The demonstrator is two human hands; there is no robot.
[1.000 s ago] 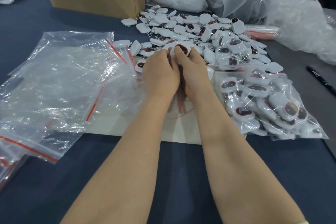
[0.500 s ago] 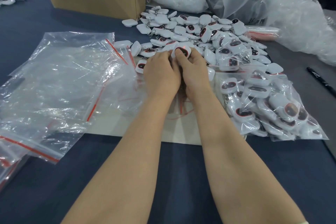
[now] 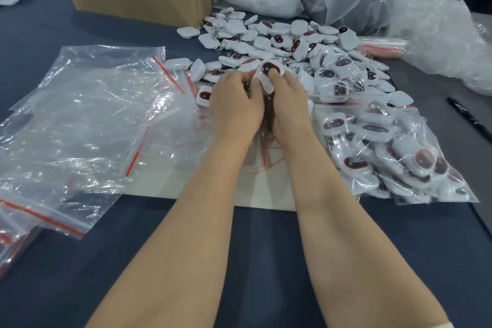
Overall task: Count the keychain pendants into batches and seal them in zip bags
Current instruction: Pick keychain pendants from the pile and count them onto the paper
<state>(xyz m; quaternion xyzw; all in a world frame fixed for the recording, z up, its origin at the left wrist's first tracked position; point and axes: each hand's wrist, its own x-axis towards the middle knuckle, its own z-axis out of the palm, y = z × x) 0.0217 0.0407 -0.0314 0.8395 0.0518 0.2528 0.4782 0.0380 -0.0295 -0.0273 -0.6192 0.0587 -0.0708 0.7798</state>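
A loose heap of white keychain pendants [image 3: 292,42] with dark oval faces lies on the blue table past my hands. My left hand [image 3: 234,104] and my right hand [image 3: 287,104] sit side by side at the heap's near edge, fingers curled round a small bunch of pendants [image 3: 269,72]; one dark-faced pendant shows at the fingertips. What lies under my palms is hidden. A sealed zip bag full of pendants [image 3: 394,152] lies to the right of my right wrist. A stack of empty zip bags [image 3: 87,120] with red seal strips lies to the left.
A cardboard box [image 3: 135,0] holding more pendants stands at the back left. Large crumpled plastic bags [image 3: 372,2] fill the back right. A black marker [image 3: 468,117] lies at the right edge. A pale sheet [image 3: 207,189] lies under my forearms.
Both hands have drawn slightly toward me with the gathered pendants; the dark-faced pendant at my fingertips has tilted up a little. The heap and bags have not moved.
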